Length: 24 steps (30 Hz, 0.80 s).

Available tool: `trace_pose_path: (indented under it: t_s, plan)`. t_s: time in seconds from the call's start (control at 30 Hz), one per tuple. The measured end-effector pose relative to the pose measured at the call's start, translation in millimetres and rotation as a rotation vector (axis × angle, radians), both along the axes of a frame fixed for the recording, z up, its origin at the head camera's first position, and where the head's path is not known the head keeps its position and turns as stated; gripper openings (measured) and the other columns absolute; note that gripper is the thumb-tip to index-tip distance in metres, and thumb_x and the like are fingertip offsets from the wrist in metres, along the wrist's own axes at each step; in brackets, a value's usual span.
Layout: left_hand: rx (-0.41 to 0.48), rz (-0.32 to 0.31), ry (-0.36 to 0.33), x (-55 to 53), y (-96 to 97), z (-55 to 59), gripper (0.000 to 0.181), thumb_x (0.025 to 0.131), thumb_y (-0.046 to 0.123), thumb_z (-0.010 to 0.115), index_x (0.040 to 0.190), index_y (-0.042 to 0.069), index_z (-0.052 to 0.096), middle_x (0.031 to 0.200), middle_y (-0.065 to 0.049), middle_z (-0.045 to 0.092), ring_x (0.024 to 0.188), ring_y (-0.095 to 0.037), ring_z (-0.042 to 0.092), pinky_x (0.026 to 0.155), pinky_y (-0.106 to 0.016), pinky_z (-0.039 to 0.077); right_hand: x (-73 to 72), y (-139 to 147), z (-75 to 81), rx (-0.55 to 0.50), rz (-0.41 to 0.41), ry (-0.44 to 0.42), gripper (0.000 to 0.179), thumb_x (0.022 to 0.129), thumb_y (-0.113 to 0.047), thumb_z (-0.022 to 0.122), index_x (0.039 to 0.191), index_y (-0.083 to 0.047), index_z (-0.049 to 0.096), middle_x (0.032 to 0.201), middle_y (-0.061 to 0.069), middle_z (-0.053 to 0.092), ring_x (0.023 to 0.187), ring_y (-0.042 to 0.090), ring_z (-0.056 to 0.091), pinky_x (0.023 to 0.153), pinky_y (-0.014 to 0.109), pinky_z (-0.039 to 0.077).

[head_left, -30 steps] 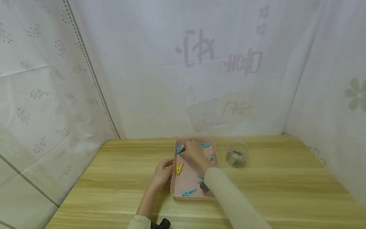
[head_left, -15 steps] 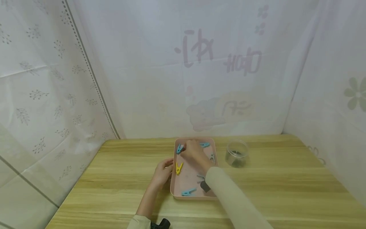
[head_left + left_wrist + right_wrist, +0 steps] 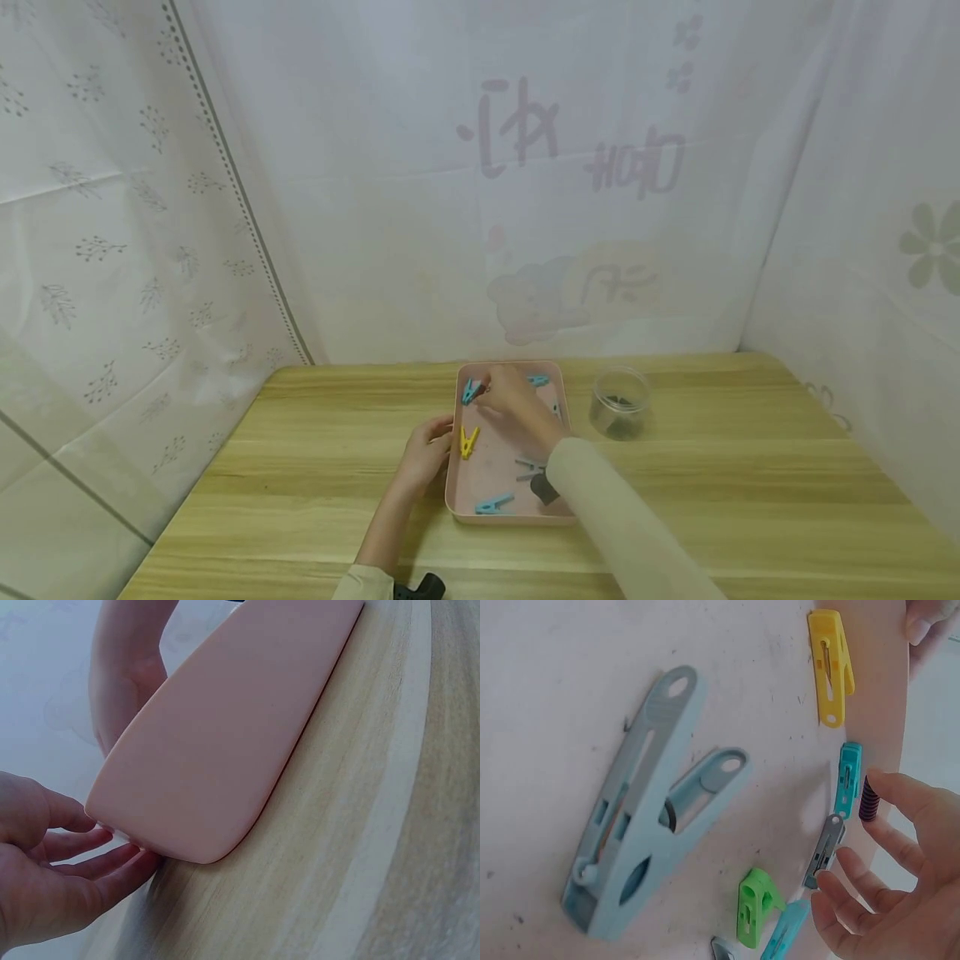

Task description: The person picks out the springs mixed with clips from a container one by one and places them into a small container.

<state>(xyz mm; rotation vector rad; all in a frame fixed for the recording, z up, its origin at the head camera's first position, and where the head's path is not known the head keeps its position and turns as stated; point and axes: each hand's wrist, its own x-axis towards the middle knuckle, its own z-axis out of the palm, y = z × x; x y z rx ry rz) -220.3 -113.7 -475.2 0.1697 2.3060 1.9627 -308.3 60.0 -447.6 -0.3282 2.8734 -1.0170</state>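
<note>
My right hand is over the far part of a pink tray. Its thumb and index finger pinch a small dark ribbed cylinder, spring-like or screw-like; the exact kind is unclear. Beside that piece, in the right wrist view, lie a teal clothespin and a grey clothespin. The other right fingers are loosely bent. At the tray's left side, my left hand touches the outer wall with relaxed fingers. A yellow clothespin lies inside, near that wall.
Further clothespins lie in the tray: light blue at the near end, grey by the right sleeve, green and a large grey-blue one in the right wrist view. A clear jar with dark pieces stands right of the tray.
My right hand and forearm have shifted slightly right, with the fingers still at the tray's far left. More of the dark piece shows. The left hand stays against the tray.
</note>
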Motion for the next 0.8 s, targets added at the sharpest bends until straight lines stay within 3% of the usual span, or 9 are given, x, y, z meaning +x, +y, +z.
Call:
trace_pose_path:
  t_s: [0.13,0.27,0.43,0.8]
  plan:
    - [0.003,-0.004,0.010,0.4,0.4,0.6,0.041,0.102,0.002,0.044,0.138,-0.018,0.044,0.134,-0.037,0.051,0.119,-0.046,0.058,0.095,-0.046,0.055,-1.1,3.5,1.2,-0.025,0.008,-0.001,0.007,0.088,-0.012,0.075,0.087,-0.006,0.072,0.068,-0.004,0.052,0.061,0.011,0.044,0.056,0.025,0.039]
    - [0.002,-0.012,0.009,1.1,0.4,0.7,0.042,0.103,0.003,0.044,0.139,-0.018,0.043,0.135,-0.037,0.050,0.120,-0.047,0.057,0.097,-0.048,0.054,-1.7,5.3,2.5,0.017,-0.003,0.016,0.013,0.088,-0.018,0.077,0.092,-0.007,0.071,0.082,0.003,0.064,0.067,0.016,0.054,0.057,0.028,0.045]
    - [-0.010,-0.015,0.016,1.5,-0.4,-0.4,0.043,0.104,0.005,0.044,0.140,-0.018,0.042,0.137,-0.037,0.050,0.124,-0.047,0.055,0.101,-0.051,0.051,1.6,5.8,3.9,0.104,-0.029,0.025,0.027,0.089,-0.025,0.077,0.107,-0.006,0.070,0.118,0.008,0.068,0.100,0.024,0.064,0.077,0.036,0.056]
    - [-0.018,0.004,0.010,0.9,0.5,-0.1,0.043,0.103,0.005,0.045,0.140,-0.017,0.044,0.136,-0.036,0.051,0.123,-0.046,0.056,0.101,-0.050,0.051,4.5,8.9,6.9,0.083,-0.030,0.005,0.028,0.089,-0.028,0.077,0.109,-0.009,0.071,0.125,0.008,0.067,0.108,0.028,0.064,0.079,0.040,0.056]
